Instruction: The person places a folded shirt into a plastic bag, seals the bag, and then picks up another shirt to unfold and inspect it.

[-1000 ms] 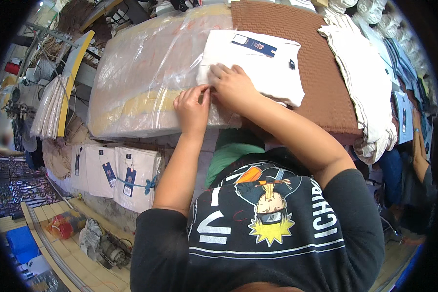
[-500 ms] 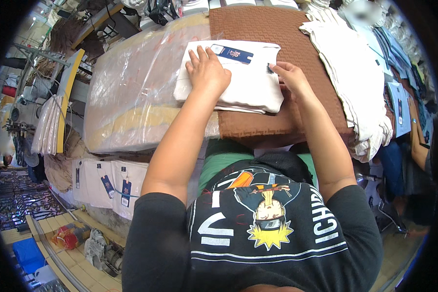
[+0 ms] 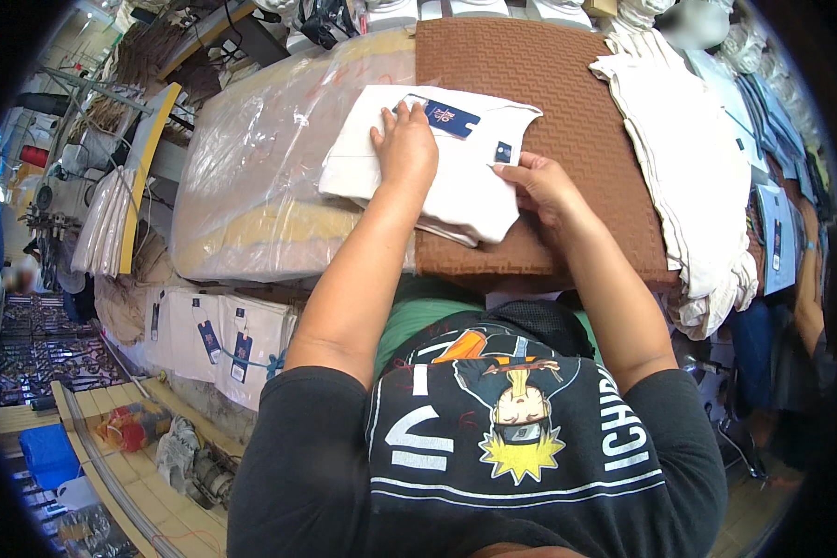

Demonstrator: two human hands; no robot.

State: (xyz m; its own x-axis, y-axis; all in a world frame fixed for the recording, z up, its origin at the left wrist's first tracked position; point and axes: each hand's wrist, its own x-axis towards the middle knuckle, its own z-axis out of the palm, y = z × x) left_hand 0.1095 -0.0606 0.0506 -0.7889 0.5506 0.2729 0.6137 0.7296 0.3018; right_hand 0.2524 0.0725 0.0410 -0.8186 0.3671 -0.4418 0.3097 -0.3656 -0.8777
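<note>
A folded off-white garment (image 3: 465, 191) lies askew on the work surface, partly on brown textured cloth and partly on clear plastic. Its lower edge shows more than one layer. My left hand (image 3: 407, 147) rests flat on its upper left part, fingers spread, tips touching a navy hang tag (image 3: 453, 119). Along the garment's right edge, my right hand (image 3: 547, 186) pinches the fabric between thumb and fingers. Just above that thumb sits a small dark square label (image 3: 503, 152). The fingers under the edge are partly hidden.
The brown cloth (image 3: 502, 56) covers the table's right half; plastic wrap (image 3: 288, 139) covers the left. White garments (image 3: 693, 167) drape over the right side, beside folded blue ones (image 3: 777, 237). Tagged pale garments (image 3: 181, 330) stand below left. Another person's arm (image 3: 809, 270) shows at far right.
The folded garment has turned clockwise, its right side swinging nearer to me. My right hand has moved nearer along its edge, uncovering the small label. My left hand stays on top.
</note>
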